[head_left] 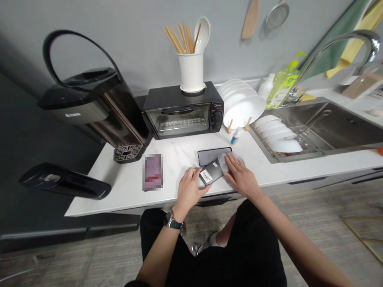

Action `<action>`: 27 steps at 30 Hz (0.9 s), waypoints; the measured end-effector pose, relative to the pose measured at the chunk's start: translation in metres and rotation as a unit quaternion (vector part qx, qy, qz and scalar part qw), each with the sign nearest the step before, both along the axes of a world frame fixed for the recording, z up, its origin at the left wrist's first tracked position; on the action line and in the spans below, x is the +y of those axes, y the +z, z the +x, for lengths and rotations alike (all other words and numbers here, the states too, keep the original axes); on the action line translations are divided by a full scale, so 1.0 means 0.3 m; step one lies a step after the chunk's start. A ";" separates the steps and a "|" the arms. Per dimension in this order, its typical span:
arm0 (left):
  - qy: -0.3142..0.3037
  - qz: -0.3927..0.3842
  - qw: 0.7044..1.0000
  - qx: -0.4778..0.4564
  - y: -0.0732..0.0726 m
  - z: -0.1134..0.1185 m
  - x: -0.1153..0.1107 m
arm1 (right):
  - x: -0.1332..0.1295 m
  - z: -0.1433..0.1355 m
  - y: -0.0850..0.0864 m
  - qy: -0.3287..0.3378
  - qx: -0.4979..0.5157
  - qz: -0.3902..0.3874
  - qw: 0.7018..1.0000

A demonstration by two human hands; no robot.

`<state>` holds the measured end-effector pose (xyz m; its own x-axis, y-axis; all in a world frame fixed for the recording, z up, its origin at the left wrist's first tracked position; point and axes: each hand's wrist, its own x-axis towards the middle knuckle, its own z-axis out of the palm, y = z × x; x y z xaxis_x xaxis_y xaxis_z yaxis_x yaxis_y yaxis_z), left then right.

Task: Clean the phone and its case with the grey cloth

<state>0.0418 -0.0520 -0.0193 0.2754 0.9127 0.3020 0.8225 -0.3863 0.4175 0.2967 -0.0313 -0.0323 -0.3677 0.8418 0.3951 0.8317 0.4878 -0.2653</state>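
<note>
Near the worktop's (119, 203) front edge, dark box (216, 170): flat, between both hands; long axis slanting from front left to back right.
Left hand (189, 189): thumb and fingers closed around the box's left end.
Right hand (243, 177): fingers extended over translucent wrap (222, 160) at the opposite end; whether they pinch it, cannot tell.
Nearer hand: neither clearly; one at each end.
Phone (206, 156): dark face up, just behind the box, partly overlapped in view.
Box label (206, 175): white, barcoded; print too small to read.
Toaster oven (163, 95): marked "Midea", toward the back edge.
Packet (153, 172): left of the box, pixelated, wording illegible.
</note>
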 end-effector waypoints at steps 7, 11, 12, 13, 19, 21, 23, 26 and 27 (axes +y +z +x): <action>-0.006 -0.011 1.000 -0.003 0.000 -0.005 -0.004 | -0.099 -0.171 0.007 0.177 -0.004 -0.046 0.983; -0.005 -0.004 1.000 0.000 0.003 -0.003 -0.001 | -0.085 -0.032 0.000 0.087 -0.001 -0.027 0.996; -0.004 -0.003 1.000 0.001 0.003 -0.002 -0.001 | -0.060 -0.006 -0.001 0.047 0.002 -0.017 0.999; -0.003 -0.001 1.000 0.002 0.004 -0.001 -0.001 | -0.035 0.003 -0.001 0.013 0.005 -0.010 1.000; -0.011 -0.004 1.000 -0.002 0.001 -0.005 -0.009 | -0.070 -0.173 0.015 0.118 0.011 -0.045 0.992; -0.014 -0.004 1.000 -0.003 -0.001 -0.007 -0.008 | -0.118 -0.168 0.016 0.161 0.007 -0.059 0.985; -0.014 0.001 1.000 -0.004 -0.004 -0.006 -0.004 | -0.129 -0.103 0.011 0.128 0.000 -0.057 0.990; -0.014 0.009 1.000 -0.009 -0.009 -0.004 0.003 | -0.076 -0.010 0.002 0.011 -0.010 -0.030 0.999; -0.014 0.010 1.000 -0.010 -0.010 -0.004 0.004 | -0.054 -0.007 0.000 -0.018 -0.010 -0.023 1.000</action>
<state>0.0406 -0.0507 -0.0224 0.2945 0.8981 0.3265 0.8030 -0.4179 0.4250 0.2945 -0.0475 -0.0323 -0.3447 0.8715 0.3488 0.8534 0.4457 -0.2704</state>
